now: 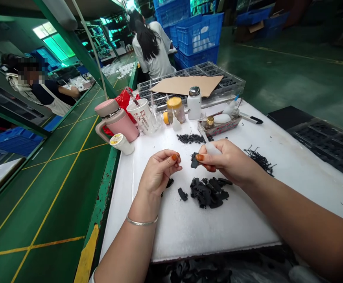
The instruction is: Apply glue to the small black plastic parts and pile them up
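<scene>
My left hand (159,171) hovers over the white foam mat (189,228), fingers pinched together on something too small to make out. My right hand (227,161) holds a small black plastic part (194,162) at its fingertips, together with a small clear squeeze bottle (211,147). The two hands are a few centimetres apart. Just below them lies a pile of black plastic parts (208,192), with single pieces (182,194) beside it. A heap of tiny black pieces (191,138) lies farther back, and thin black strips (260,159) lie to the right.
At the back of the mat stand a pink mug (118,120), a white cup (140,112), a yellow-lidded jar (176,109), a white bottle (194,103) and a small tray (218,125). Behind are part trays under cardboard (186,84). Two other people work at the benches beyond. Blue crates (199,35) are stacked behind.
</scene>
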{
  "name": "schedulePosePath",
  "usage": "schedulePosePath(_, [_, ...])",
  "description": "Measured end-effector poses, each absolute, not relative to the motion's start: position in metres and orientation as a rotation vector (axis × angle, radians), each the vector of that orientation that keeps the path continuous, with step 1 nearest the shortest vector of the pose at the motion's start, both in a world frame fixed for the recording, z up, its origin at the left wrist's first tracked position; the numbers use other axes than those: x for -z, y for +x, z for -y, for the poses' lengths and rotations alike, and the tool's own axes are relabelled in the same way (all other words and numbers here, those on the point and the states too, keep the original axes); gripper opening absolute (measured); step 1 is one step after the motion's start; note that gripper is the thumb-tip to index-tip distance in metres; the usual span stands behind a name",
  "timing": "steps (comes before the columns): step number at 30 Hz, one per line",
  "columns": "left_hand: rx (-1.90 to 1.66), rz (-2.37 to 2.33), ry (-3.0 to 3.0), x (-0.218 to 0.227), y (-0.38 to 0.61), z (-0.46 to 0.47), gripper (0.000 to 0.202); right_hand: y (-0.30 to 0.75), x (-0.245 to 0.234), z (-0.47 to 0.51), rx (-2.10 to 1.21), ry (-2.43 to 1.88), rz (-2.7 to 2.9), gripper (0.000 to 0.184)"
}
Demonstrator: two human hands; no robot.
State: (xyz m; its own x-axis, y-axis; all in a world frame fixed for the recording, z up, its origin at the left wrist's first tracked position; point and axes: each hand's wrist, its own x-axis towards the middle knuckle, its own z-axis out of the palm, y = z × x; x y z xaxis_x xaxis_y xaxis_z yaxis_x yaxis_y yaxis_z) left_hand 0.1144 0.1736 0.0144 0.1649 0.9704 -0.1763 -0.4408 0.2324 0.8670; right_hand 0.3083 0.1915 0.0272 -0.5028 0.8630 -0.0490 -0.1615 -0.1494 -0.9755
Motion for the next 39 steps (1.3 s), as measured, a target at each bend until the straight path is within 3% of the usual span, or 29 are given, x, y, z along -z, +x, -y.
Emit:
schedulePosePath(15, [-1.131, -1.070, 1.060, -0.015, 0.125, -0.166, 0.021, 0.307, -0.031, -0.191, -1.451, -0.975, 1.631, 0.025])
schedulePosePath(26, [-1.176, -1.142, 1.244, -0.019, 0.127, -0.167, 0.019, 0.316, -0.034, -0.197, -1.463, -0.850, 1.399, 0.024])
schedulePosePath(30, [-0.854, -1.345, 1.783, -0.015, 0.138, -0.177, 0.008, 0.321, -0.031, -0.204, -1.478, -0.728, 1.276, 0.022])
schedulePosePath(34, [-0.383, -1.323, 2.061, -0.010, 0.152, -0.185, 0.011, 0.318, -0.029, -0.204, -1.492, -0.723, 1.233, 0.023])
schedulePosePath(39, [-0.187, -1.247, 2.211, -0.008, 0.161, -0.183, 0.015, 0.316, -0.029, -0.202, -1.502, -0.724, 1.190, 0.023])
